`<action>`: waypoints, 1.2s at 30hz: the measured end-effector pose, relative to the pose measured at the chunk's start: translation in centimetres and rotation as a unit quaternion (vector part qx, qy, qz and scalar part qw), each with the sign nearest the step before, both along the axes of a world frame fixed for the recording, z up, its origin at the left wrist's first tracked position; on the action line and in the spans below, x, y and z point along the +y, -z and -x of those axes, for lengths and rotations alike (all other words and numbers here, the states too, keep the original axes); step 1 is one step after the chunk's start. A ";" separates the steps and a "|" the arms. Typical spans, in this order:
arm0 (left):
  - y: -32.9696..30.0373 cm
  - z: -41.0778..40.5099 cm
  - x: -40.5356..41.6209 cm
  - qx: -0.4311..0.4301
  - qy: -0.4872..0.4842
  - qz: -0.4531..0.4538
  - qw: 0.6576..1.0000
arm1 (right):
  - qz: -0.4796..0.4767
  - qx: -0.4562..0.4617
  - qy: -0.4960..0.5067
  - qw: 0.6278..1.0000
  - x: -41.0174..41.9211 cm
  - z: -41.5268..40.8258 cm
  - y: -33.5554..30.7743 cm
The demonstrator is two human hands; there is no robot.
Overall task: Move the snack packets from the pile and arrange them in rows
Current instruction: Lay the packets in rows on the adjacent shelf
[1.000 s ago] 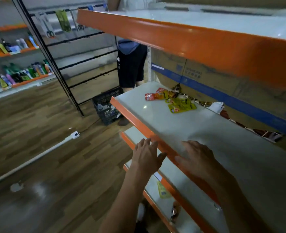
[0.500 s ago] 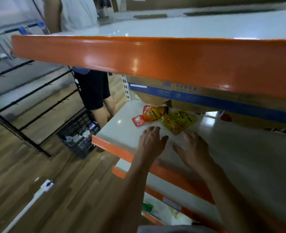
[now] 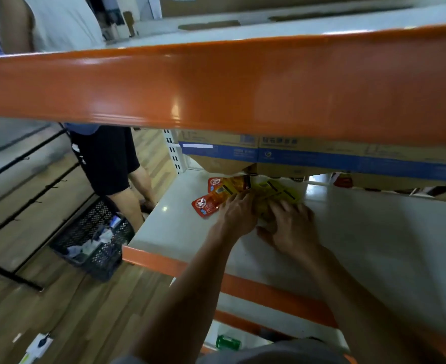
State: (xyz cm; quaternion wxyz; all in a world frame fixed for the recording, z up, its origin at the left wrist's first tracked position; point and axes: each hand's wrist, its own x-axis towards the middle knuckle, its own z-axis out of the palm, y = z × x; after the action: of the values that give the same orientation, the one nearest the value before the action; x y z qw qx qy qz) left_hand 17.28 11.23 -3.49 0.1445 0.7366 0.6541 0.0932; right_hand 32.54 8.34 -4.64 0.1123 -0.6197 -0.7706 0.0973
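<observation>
Since a second ago, both hands have been brought from the shelf (image 3: 348, 245) front onto the pile: sorting is judged begun. Left hand (image 3: 239, 215) fingers are laid on the red packets (image 3: 206, 204); right hand (image 3: 292, 227) fingers are curled over the yellow packets (image 3: 277, 191), grasp uncertain. About three red are counted; the yellow number cannot be told.

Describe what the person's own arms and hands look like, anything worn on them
Both forearms are bare all the way down to the wrists; no sleeves reach into view. The left hand and right hand wear no gloves, and no watch, bracelet or ring shows, though the image is somewhat blurred. A strip of grey clothing shows at the bottom edge.
</observation>
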 end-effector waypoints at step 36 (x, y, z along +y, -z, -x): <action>0.8 -1.7 -4.7 -0.124 -0.169 -0.033 0.977 | 0.015 0.235 0.108 0.966 -3.8 -5.7 -1.1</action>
State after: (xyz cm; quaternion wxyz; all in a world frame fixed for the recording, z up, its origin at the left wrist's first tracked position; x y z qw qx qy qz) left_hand 18.99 6.52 -4.27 0.1826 0.6023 0.7427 0.2287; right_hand 38.24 4.57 -3.56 0.2904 -0.6610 -0.6493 0.2391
